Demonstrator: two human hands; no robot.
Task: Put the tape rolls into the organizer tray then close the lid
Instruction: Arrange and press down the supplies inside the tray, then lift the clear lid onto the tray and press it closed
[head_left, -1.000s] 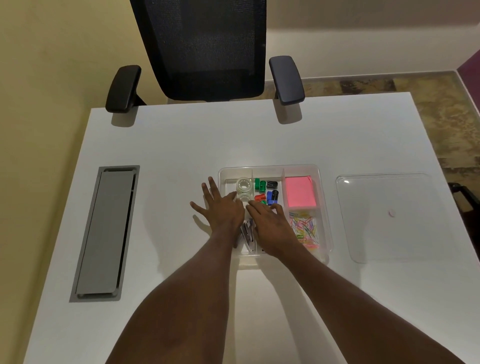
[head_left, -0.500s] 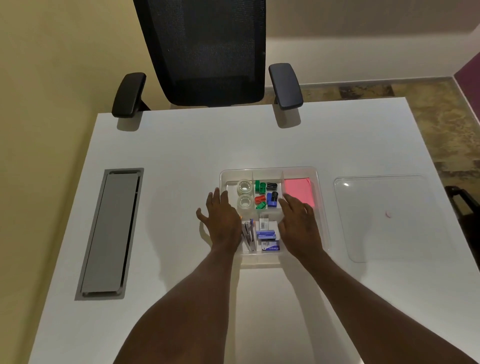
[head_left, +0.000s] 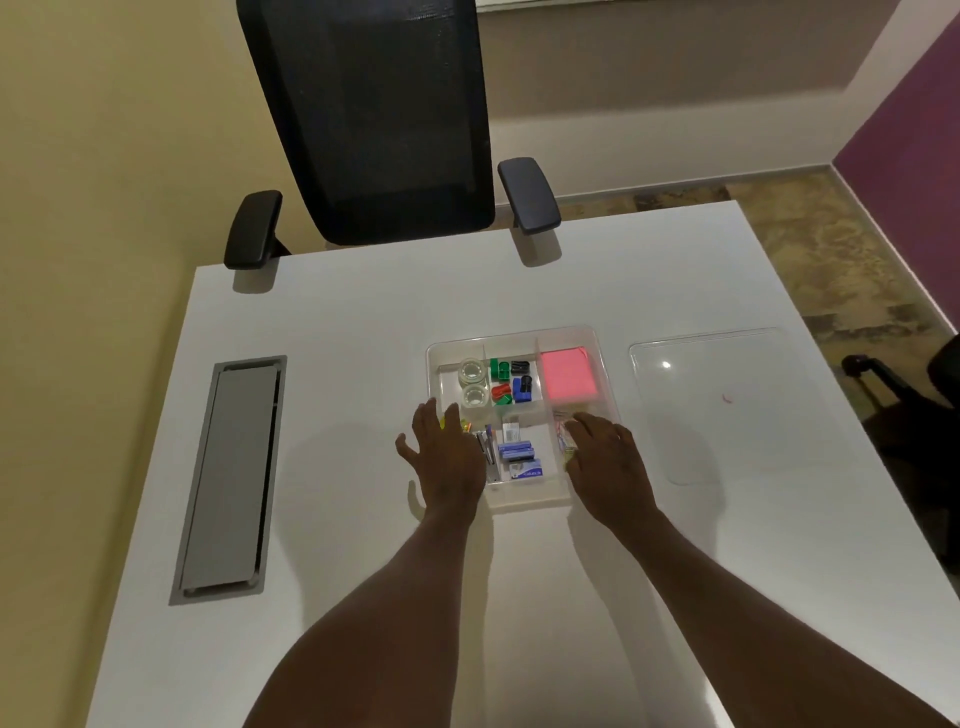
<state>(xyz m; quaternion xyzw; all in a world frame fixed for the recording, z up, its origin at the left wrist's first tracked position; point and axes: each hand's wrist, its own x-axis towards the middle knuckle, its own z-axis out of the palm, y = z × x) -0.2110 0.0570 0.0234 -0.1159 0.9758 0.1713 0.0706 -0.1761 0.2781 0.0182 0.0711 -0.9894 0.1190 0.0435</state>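
Note:
The clear organizer tray (head_left: 592, 335) lies in the middle of the white table. Two clear tape rolls (head_left: 472, 383) sit one behind the other in its far left compartment. The clear lid (head_left: 727, 405) lies flat on the table to the right of the tray. My left hand (head_left: 448, 458) rests flat over the tray's near left edge, fingers apart, holding nothing. Over the near right part of the tray lies my right hand (head_left: 609, 462), also spread and empty; it hides most of the paper clips beneath it.
The tray also holds coloured clips (head_left: 511, 382), a pink notepad (head_left: 567, 375) and staple boxes (head_left: 519, 457). A grey cable hatch (head_left: 228, 478) is set into the table at the left. A black office chair (head_left: 384, 119) stands at the far edge.
My right hand has slid from the tray's middle to its near right side, uncovering the staple boxes. My left hand has drawn back slightly from the tape rolls. The view has tilted up.

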